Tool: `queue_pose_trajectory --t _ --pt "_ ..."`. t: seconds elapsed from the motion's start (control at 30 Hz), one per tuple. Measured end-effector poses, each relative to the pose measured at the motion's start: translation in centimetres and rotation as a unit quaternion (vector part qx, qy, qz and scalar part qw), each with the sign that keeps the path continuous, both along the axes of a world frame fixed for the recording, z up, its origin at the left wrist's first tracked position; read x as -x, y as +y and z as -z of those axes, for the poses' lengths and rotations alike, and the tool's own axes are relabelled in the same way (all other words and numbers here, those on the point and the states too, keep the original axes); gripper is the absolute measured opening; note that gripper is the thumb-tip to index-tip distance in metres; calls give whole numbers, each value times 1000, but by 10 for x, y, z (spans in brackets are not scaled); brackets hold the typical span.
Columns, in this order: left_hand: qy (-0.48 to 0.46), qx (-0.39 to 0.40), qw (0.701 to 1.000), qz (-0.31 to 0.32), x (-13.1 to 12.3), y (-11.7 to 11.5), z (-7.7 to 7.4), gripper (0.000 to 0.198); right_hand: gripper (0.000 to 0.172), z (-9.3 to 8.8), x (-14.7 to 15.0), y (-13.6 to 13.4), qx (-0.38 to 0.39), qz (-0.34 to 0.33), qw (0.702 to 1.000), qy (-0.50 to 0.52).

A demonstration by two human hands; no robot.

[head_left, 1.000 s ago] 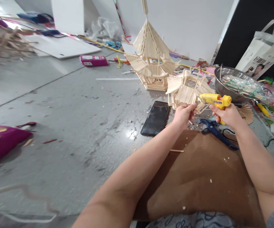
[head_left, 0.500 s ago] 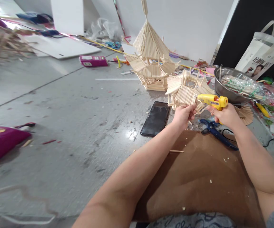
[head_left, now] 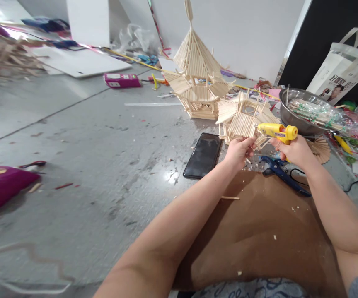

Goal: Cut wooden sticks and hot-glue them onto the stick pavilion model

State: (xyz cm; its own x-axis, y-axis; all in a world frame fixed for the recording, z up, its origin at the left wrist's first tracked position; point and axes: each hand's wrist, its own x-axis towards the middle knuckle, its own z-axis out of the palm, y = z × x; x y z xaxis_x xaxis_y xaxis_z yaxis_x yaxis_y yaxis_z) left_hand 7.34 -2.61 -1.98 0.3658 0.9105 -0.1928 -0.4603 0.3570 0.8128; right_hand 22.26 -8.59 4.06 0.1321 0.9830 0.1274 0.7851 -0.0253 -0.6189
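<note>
My left hand (head_left: 237,152) is closed round the lower edge of a small roof piece built of pale wooden sticks (head_left: 240,121), held up above the floor. My right hand (head_left: 293,151) grips a yellow glue gun (head_left: 277,131) by its handle. The gun's nozzle points left and touches the right side of the stick piece. A finished stick pagoda (head_left: 196,80) stands on the floor behind both hands. A brown board (head_left: 256,231) lies under my forearms.
A black phone (head_left: 203,155) lies on the grey floor left of my hands. Blue cutters (head_left: 283,174) lie beside the board. A steel bowl of bagged sticks (head_left: 309,111) and a white bag (head_left: 340,70) are at the right. Magenta boxes (head_left: 1,186) sit left.
The glue gun has shifted slightly left and down against the stick piece. Both hands stay closed on what they hold.
</note>
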Motion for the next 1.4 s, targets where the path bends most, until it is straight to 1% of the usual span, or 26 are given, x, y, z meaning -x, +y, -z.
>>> queue_pose_trajectory --t 0.23,0.57,0.77,0.93,1.07,1.4 --pt "-6 3 1000 -1 0 0 0 21 40 3 -6 0 -12 2 999 46" --pt "6 -1 1000 0 0 -1 -1 21 40 0 -2 0 -12 9 1000 17" --pt "13 -4 1000 5 0 0 1 19 40 -3 2 -2 6 2 1000 7" --pt "12 -11 1000 13 1 1 2 22 39 -1 -1 -2 -8 0 1000 9" --pt "15 -21 1000 17 1 1 2 22 38 1 -2 0 -5 4 1000 1" --pt "18 -24 999 24 2 3 4 20 40 -2 -4 -1 -16 2 1000 3"
